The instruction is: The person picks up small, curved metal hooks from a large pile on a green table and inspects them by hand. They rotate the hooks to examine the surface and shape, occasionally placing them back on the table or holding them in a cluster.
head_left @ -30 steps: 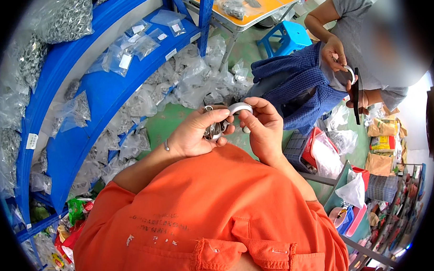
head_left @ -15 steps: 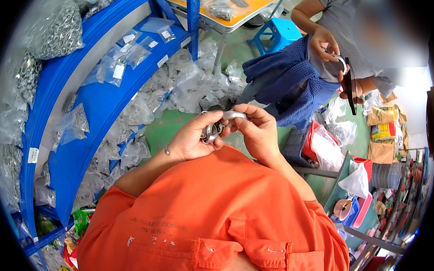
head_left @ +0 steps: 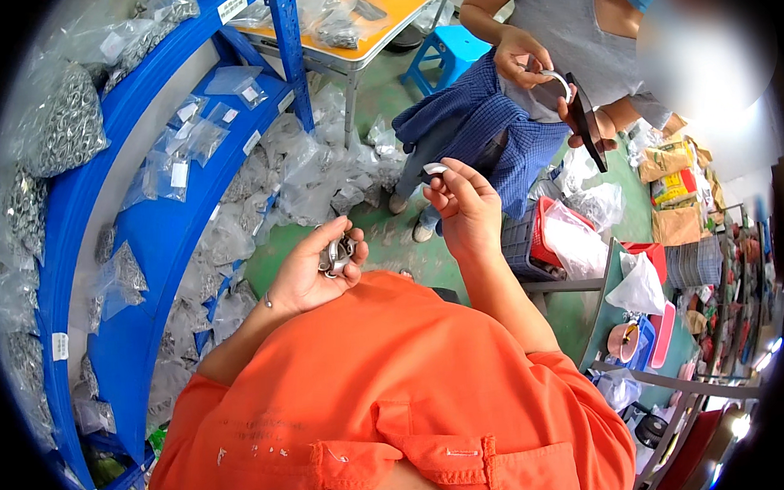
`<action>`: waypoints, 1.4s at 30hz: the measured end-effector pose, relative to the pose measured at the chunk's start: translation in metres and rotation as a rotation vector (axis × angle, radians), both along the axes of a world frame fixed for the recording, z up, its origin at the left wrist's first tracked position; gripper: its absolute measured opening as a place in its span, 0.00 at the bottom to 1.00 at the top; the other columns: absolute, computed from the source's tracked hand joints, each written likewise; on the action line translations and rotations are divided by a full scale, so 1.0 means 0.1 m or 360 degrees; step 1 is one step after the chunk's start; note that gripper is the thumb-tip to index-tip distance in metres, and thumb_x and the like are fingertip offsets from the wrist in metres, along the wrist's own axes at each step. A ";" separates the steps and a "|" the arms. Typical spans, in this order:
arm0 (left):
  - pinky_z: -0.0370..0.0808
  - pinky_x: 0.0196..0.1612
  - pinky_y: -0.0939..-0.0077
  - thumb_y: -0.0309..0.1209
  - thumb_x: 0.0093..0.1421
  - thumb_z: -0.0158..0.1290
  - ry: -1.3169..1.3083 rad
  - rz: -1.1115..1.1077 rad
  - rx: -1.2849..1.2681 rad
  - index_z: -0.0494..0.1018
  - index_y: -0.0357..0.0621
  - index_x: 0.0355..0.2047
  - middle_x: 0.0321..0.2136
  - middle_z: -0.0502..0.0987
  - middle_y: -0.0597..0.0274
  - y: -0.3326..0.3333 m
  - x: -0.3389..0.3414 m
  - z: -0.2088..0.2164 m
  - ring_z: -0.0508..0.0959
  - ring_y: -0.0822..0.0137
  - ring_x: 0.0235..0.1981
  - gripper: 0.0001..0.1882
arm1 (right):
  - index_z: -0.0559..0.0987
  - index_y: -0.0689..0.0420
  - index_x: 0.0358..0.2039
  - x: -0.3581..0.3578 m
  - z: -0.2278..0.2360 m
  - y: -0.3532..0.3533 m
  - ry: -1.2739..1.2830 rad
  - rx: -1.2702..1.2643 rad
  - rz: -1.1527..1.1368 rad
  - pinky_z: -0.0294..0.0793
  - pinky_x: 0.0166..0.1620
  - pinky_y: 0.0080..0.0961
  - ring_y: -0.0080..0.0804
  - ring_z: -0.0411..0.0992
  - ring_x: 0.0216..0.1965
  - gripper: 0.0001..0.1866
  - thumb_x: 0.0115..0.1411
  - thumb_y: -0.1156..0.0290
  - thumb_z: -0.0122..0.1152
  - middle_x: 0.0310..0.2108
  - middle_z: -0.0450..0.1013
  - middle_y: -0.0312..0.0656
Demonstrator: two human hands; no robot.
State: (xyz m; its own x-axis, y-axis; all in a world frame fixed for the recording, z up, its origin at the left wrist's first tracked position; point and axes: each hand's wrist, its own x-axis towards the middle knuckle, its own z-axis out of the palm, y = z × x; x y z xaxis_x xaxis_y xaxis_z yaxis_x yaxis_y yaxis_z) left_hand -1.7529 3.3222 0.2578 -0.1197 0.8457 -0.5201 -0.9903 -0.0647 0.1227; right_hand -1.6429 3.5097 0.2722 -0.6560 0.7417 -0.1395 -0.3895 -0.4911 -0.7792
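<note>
My left hand (head_left: 302,278) is closed round several small silvery metal rings (head_left: 334,259), cupped in front of my orange top (head_left: 387,357). Farther out and to the right, my right hand (head_left: 470,209) is raised and pinches a shiny silvery metal piece (head_left: 435,168), curved like part of a ring, between thumb and fingertips. My two hands are apart. Across from me at the upper right, a person in a grey shirt (head_left: 566,23) holds a pale curved band (head_left: 560,81) in one hand and a flat dark object (head_left: 586,121) in the other.
Blue shelving (head_left: 162,218) curves along the left, bearing clear bags of metal parts (head_left: 64,118). More plastic bags (head_left: 294,166) lie heaped on the floor. A yellow-topped table (head_left: 389,25) and a blue stool (head_left: 446,56) stand ahead. At right are a red basket (head_left: 543,235) and a pink tray (head_left: 657,339).
My hands have separated. The right one has moved outward and up with its metal piece, while the left has shifted left with the rings. The view has turned slightly right.
</note>
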 end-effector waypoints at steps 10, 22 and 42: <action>0.67 0.24 0.80 0.32 0.57 0.50 0.0026 0.0006 0.0008 0.69 0.47 0.30 0.29 0.72 0.64 0.02 -0.02 0.03 0.73 0.68 0.32 0.04 | 0.68 0.71 0.40 -0.01 -0.01 0.17 0.0029 0.0004 -0.0143 0.76 0.39 0.24 0.30 0.72 0.33 0.13 0.53 0.81 0.53 0.34 0.71 0.46; 0.67 0.26 0.80 0.32 0.57 0.50 -0.0008 -0.0021 0.0027 0.68 0.46 0.31 0.31 0.73 0.65 0.06 -0.06 0.05 0.73 0.68 0.34 0.04 | 0.63 0.62 0.46 -0.01 -0.03 0.22 -0.0074 0.0617 -0.0208 0.71 0.35 0.18 0.25 0.70 0.34 0.23 0.49 0.86 0.56 0.37 0.71 0.43; 0.72 0.42 0.67 0.34 0.60 0.43 -0.0067 0.0234 0.0211 0.67 0.39 0.36 0.39 0.70 0.53 0.10 -0.03 0.10 0.70 0.59 0.45 0.11 | 0.72 0.63 0.41 0.01 -0.06 0.20 0.0143 0.0160 0.0078 0.71 0.34 0.19 0.23 0.70 0.31 0.12 0.55 0.79 0.54 0.32 0.72 0.40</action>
